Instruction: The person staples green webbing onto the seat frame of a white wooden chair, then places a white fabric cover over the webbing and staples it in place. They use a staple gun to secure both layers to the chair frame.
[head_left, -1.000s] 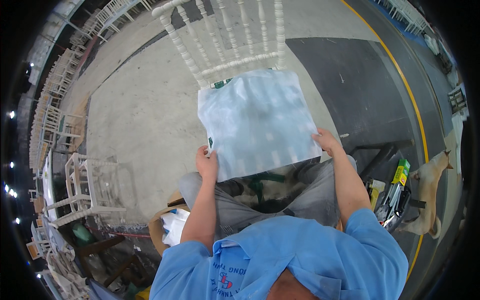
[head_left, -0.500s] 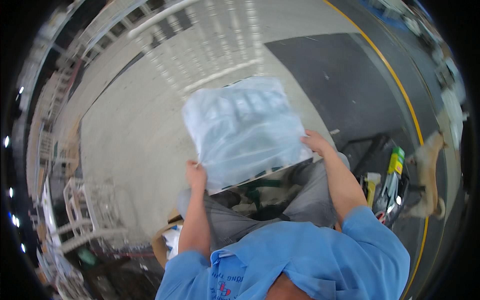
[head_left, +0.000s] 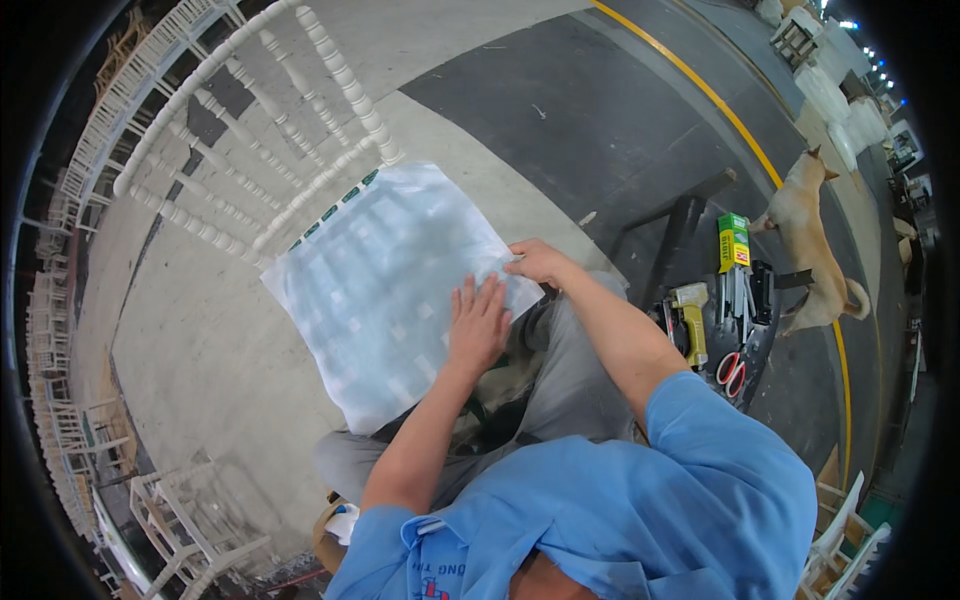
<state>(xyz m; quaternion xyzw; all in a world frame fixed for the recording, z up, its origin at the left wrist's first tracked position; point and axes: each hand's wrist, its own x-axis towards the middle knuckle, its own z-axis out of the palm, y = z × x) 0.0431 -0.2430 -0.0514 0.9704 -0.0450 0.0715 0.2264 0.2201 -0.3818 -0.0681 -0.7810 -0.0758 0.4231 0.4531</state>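
A: Both hands on clear plastic sheet (head_left: 385, 290), spread over lap and seat of white spindle-back chair (head_left: 260, 140).
B: Left hand (head_left: 478, 325)?
A: Flat, fingers splayed, palm pressed on sheet's right part. Gripping nothing.
B: Right hand (head_left: 540, 263)?
A: At sheet's right edge, fingers curled. Possibly pinching the edge; hard to tell from above.
B: Surroundings?
A: Yellow staple gun (head_left: 690, 315), red-handled scissors (head_left: 730, 370), green box (head_left: 733, 242) on dark stool at right. Tan dog (head_left: 810, 235) just beyond, on grey floor.

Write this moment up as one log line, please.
left hand: flat on clear plastic sheet | right hand: pinching sheet edge | white chair: beyond
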